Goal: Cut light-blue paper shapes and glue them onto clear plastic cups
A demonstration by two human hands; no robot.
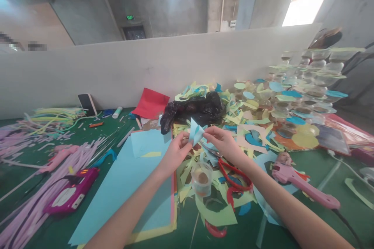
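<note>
My left hand (175,151) and my right hand (223,142) pinch a small light-blue paper piece (195,131) between them, one on each side, held above the table. Both hands have their fingers closed on the paper. Just below the hands stands a small clear plastic cup (202,179) with something brown inside. Red-handled scissors (233,177) lie on paper scraps under my right wrist. A large light-blue paper sheet (128,186) lies under my left forearm.
Yellow and blue paper scraps (251,124) cover the middle. A black plastic bag (193,111), red paper (150,104), a phone (87,104), pink glue guns (304,186) (57,157), a magenta device (71,195), pink strips and several paper-topped cups (304,85) surround them. A white partition (117,70) stands behind.
</note>
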